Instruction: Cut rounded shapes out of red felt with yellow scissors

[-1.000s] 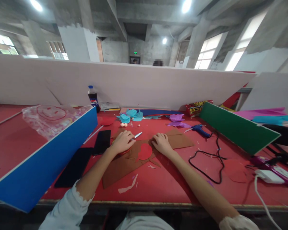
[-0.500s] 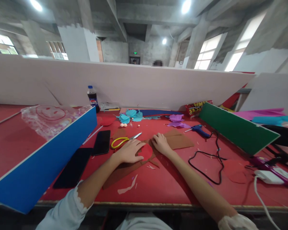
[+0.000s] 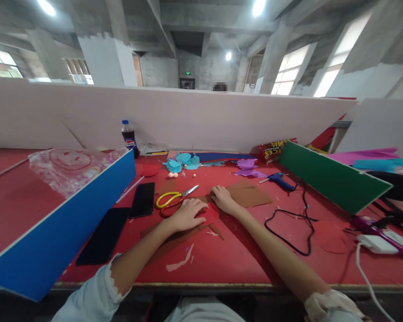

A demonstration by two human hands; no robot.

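Left hand: yours (image 3: pixel 187 217) lies palm down on the red disc (image 3: pixel 213 214), thumb parted from the fingers, with nothing seen pinched between them.
Right hand: yours (image 3: pixel 223 199) rests with its fingers bent at the edge of the brown sheet (image 3: pixel 255 197); whether they grip it, you cannot tell from this view.
Red disc: it lies in front of you between your two hands, partly hidden by your left one.
Brown pieces: one sheet reaches out to the right of your right hand; another piece (image 3: pixel 178 238) shows below your left hand and forearm.
Scissors: the pair with one yellow and one red handle (image 3: pixel 182 194) lies just beyond your left hand, blades pointing away to the right.
Phone: a black smartphone (image 3: pixel 143 200) lies left of the scissors.
Glue gun: the blue one (image 3: pixel 281 181) lies to your right, near the green board (image 3: pixel 332 176).
Flowers: light-blue petals (image 3: pixel 182 161) and purple ones (image 3: pixel 246 165) lie farther back on the red tabletop (image 3: pixel 235 264).
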